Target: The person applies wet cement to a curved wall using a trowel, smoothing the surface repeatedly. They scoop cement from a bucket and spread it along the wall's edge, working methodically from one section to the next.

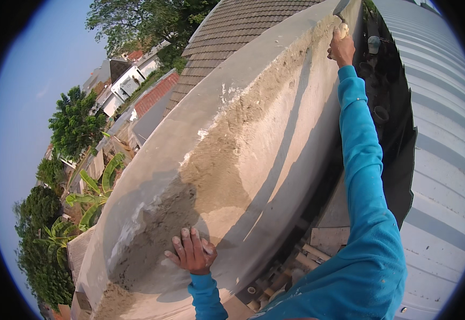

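Note:
A long masonry wall point(174, 144) runs up and away to the right, its top smooth and grey. Rough, sandy wet mortar point(211, 165) covers a band of its near face, below that top. My left hand point(192, 253) rests against this face at the lower middle, fingers stretched out, with mortar on the fingertips. Far off at the upper right, my right hand point(341, 49) is wrapped round the pale handle of a trowel point(341, 7). Its grey blade lies close to the wall's far end, small and partly hard to see.
A corrugated metal roof point(435, 133) lies to the right, beside a dark gap holding buckets point(374, 45). Below the wall are wooden pieces point(312, 253). Beyond it stand a tiled roof point(232, 32), trees point(75, 125) and houses point(128, 80).

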`<state>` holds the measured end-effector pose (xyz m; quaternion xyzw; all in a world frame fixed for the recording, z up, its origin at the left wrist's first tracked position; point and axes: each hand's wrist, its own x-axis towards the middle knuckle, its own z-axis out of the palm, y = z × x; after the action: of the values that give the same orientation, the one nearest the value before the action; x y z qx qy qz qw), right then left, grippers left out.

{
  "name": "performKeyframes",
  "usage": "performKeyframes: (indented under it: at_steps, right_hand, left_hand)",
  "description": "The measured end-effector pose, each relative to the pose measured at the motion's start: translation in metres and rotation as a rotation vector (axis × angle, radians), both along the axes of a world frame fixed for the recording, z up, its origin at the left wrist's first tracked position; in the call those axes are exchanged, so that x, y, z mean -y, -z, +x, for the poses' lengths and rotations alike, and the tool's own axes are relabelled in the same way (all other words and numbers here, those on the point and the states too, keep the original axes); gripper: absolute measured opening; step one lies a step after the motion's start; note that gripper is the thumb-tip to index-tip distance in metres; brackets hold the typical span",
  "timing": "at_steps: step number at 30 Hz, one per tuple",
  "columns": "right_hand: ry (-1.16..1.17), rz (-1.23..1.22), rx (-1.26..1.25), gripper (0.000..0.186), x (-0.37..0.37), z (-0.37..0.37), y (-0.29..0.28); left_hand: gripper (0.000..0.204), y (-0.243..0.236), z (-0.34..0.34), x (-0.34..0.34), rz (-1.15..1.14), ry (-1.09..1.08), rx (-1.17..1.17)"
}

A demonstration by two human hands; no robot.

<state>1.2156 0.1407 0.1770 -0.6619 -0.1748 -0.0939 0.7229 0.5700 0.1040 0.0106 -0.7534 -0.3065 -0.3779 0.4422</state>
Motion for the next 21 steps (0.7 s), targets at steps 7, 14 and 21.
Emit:
performKeyframes:
  at_steps: [7, 14, 21]
  right_hand:
    - [-0.272, 0.042, -0.356, 0.038, -0.004, 0.063, 0.078]
    - [-0.252, 0.106, -0.224, 0.044, -0.006, 0.029, 0.055]
    - [-0.231, 0.223, -0.182, 0.041, -0.004, 0.020, 0.043]
  left_hand:
    - [0.037, -0.001, 0.007, -0.005, 0.000, 0.014, 0.007]
    - [0.037, 0.003, 0.005, -0.004, 0.002, -0.001, 0.011]
    - [0.040, -0.002, 0.004, -0.001, 0.011, -0.022, -0.018]
